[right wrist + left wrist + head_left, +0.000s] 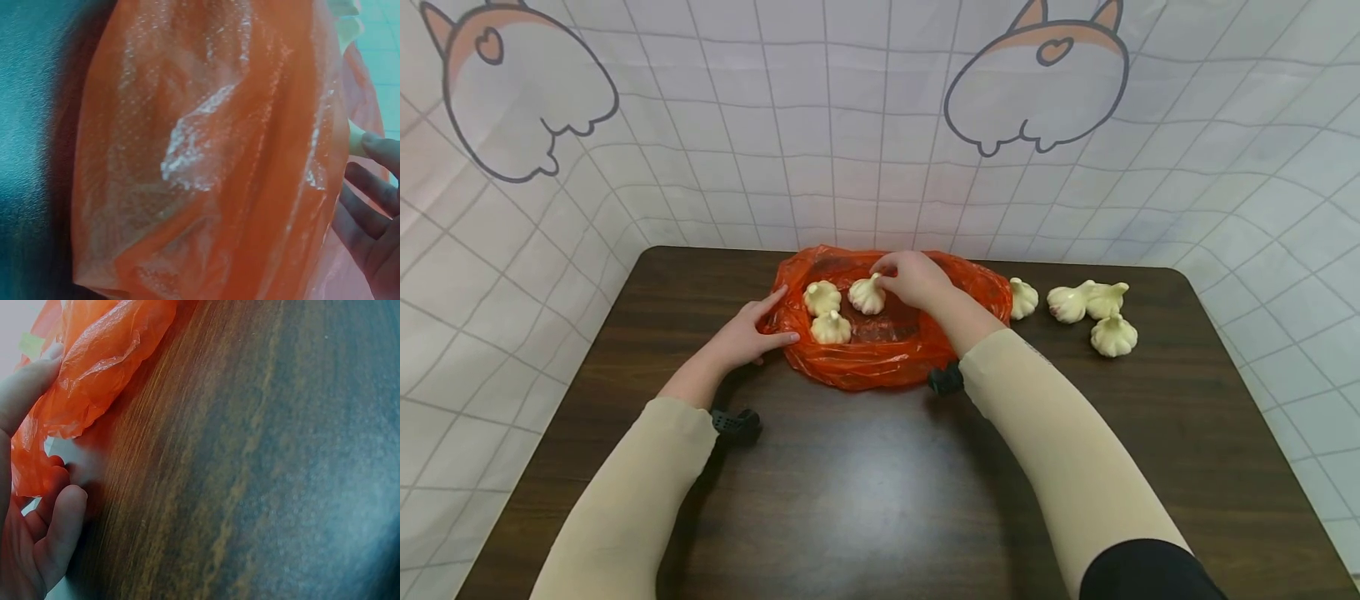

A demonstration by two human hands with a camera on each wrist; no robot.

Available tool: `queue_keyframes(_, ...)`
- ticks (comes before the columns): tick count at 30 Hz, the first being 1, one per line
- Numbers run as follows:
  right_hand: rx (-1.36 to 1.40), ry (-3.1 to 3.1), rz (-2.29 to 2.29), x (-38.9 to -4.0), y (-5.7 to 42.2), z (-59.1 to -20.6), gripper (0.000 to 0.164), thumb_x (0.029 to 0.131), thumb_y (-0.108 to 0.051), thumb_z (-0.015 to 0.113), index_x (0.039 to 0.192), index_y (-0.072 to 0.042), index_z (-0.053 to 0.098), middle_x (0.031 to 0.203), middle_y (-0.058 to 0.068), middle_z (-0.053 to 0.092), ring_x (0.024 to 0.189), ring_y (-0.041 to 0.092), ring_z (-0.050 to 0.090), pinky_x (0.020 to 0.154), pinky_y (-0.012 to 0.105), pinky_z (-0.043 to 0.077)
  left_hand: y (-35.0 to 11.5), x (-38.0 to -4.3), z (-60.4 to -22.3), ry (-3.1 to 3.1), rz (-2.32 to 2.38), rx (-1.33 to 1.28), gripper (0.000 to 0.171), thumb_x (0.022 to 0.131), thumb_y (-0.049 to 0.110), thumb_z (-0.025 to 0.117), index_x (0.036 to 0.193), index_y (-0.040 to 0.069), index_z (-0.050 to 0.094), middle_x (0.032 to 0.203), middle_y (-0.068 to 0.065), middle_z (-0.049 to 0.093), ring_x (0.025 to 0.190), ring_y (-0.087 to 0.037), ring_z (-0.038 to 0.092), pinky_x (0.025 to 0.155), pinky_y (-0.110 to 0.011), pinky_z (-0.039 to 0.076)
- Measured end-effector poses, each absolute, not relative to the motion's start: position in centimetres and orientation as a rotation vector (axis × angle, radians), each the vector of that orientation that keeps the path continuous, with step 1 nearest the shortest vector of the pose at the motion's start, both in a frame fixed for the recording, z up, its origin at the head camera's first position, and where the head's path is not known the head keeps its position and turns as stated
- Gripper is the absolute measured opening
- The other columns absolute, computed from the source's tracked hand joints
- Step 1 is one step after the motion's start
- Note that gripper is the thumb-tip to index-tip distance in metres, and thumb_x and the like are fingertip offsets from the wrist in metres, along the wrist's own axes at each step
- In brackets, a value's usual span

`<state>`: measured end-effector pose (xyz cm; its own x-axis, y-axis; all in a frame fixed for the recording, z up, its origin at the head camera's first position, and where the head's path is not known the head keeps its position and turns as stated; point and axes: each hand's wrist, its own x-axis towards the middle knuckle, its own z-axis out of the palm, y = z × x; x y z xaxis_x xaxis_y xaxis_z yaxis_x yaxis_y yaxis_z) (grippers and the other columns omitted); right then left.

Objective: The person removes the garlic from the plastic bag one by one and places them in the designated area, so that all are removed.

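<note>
Red plastic hides nearly all of a garlic bulb (867,297) in the right wrist view; the head view shows a person's right hand (913,279) pinching its top inside the bag (850,372), arm reaching in from between four and five o'clock. At the bag's nine o'clock, the left hand (741,335) rests thumb and forefinger spread, grip relaxed. The bag partly blocks another bulb (1024,298) at three o'clock.
</note>
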<state>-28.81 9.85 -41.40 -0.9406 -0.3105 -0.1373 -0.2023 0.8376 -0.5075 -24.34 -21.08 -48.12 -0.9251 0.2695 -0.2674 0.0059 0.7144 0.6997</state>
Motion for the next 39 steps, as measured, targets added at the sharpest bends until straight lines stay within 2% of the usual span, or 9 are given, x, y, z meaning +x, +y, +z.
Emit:
queue_keyframes(5,-0.441,2.833,-0.756,-28.5,10.2,-41.5,0.031,0.101,-0.032,0.059,0.129,-0.020,0.066,0.128,0.001,0.063,0.120,0.022,0.055,0.099,0.042,0.044,-21.0,-24.3,-48.2,2.572,1.050,0.219,0.095,0.083,0.065,0.068,0.157,0.046,0.011,0.156,-0.020,0.019,0.070,-0.029,0.055,0.062,-0.035,0.055)
queue_keyframes(14,-0.444,2.865,-0.777,-27.0,10.4,-39.7,0.033,0.103,-0.032,0.056,0.132,-0.018,0.064,0.129,0.004,0.063,0.119,0.023,0.057,0.096,0.042,0.047,-21.0,-24.3,-48.2,2.560,1.057,0.226,0.096,0.083,0.065,0.068,0.157,0.045,0.011,0.156,-0.021,0.018,0.072,-0.029,0.055,0.062,-0.036,0.055)
queue_keyframes(21,-0.445,2.914,-0.790,-25.7,11.6,-38.1,0.032,0.103,-0.032,0.056,0.131,-0.020,0.065,0.128,0.003,0.064,0.120,0.023,0.057,0.100,0.042,0.045,-21.1,-24.3,-48.2,2.565,1.048,0.226,0.096,0.083,0.066,0.068,0.157,0.045,0.010,0.155,-0.021,0.020,0.075,-0.030,0.056,0.063,-0.035,0.055)
queue_keyframes(39,-0.286,2.971,-0.978,-21.4,19.9,-34.7,0.034,0.103,-0.035,0.054,0.134,-0.023,0.063,0.132,0.005,0.063,0.123,0.027,0.056,0.100,0.048,0.044,-20.8,-24.3,-48.1,2.571,1.039,0.221,0.096,0.083,0.066,0.067,0.158,0.043,0.010,0.156,-0.021,0.018,0.081,-0.031,0.057,0.064,-0.035,0.056)
